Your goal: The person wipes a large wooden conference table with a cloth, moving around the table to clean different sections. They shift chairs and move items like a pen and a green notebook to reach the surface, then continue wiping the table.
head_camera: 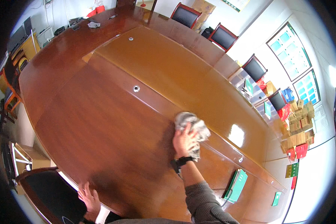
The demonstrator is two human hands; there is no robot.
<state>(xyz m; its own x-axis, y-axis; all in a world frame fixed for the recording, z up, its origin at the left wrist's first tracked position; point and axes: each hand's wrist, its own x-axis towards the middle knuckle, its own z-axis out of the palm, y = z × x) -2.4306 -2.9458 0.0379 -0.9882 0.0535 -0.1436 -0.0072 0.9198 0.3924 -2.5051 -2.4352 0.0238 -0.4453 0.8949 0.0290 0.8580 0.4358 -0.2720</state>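
My right hand (185, 141), with a black band at its wrist, presses flat on a crumpled grey and white cloth (197, 127). The cloth lies on the polished brown wooden conference table (106, 123), beside the edge of its lighter centre panel (168, 75). Near the table's edge at the lower left, my left hand (90, 198) is spread with nothing in it; whether it rests on the edge I cannot tell. Part of the tabletop under the cloth is hidden.
Green folders (236, 186) lie right of my right forearm. A black-seated chair (47, 193) stands at the lower left edge. Metal grommets (136, 88) are set in the table. Crumpled plastic (94, 25) lies at the far end. Cardboard boxes (299, 126) are stacked at the right.
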